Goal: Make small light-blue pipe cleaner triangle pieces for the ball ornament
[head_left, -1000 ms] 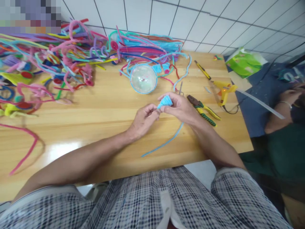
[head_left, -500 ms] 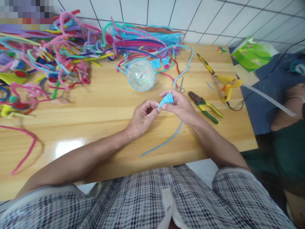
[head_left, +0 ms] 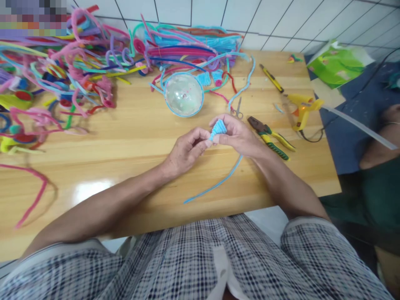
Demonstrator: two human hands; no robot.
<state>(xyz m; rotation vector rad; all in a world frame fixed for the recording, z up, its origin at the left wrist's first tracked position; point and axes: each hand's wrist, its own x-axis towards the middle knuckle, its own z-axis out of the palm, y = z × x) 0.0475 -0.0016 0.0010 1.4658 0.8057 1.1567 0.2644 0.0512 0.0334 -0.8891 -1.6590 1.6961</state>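
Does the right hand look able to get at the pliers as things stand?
Probably yes: the pliers lie just right of the right hand, with nothing visible on or between them. That hand holds a blue cone, though, so it would likely have to let go first.

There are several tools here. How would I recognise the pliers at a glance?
On the wooden table, look just past the person's right hand, toward the table's right end. The pliers lie between that hand and the yellow glue gun. They have a dark head and two spread yellow-and-green handles, whereas the utility knife farther back is one slim, straight bar.
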